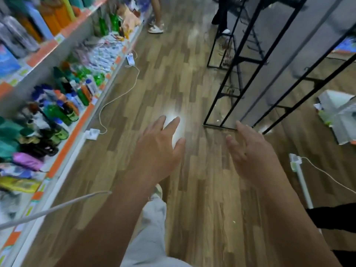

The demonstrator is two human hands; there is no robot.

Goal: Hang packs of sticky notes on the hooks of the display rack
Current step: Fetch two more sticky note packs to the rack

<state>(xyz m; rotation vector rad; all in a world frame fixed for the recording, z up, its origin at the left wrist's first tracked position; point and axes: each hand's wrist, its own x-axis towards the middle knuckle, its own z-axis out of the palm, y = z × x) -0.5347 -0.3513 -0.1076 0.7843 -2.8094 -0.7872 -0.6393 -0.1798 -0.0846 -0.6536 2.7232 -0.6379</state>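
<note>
the floor point(173, 74) was wood-look plank in staggered brown and grey strips, smooth enough to throw back a white glare near the centre. at 1 o'clock stood the display rack point(250, 59), a tall frame of thin black metal bars with flat grey panels between them. a few slim hooks point(229, 89) jutted from it, too blurred to read further. whether any of the blurred goods in view were packs of sticky notes could not be told.

from 7 to 11 o'clock ran pale shelving point(77, 139) edged with orange strips. it was crowded with glossy green bottles point(63, 112), tall orange cylinders point(57, 18) and a crinkled purple bundle point(28, 160). a thin white cable point(119, 95) snaked along the shelf foot to a boxy white power strip point(92, 133). at 3 o'clock sat a white box point(335, 105), with a second cable point(323, 172) near it. at 12 o'clock another person's bare legs and white shoes point(156, 28) showed.

below, at 6 o'clock, were the wearer's soft light grey trouser leg point(152, 218) and a pale shoe point(157, 191).

the left hand point(159, 151) reached forward, back upward, with its fingers straight and spread apart, and it held nothing. the right hand point(252, 153), just beside it toward 3 o'clock, was likewise loose and spread. its thumb stood away from the fingers and it touched nothing. its fingertips pointed at the foot of the rack, but hand and rack were apart.
</note>
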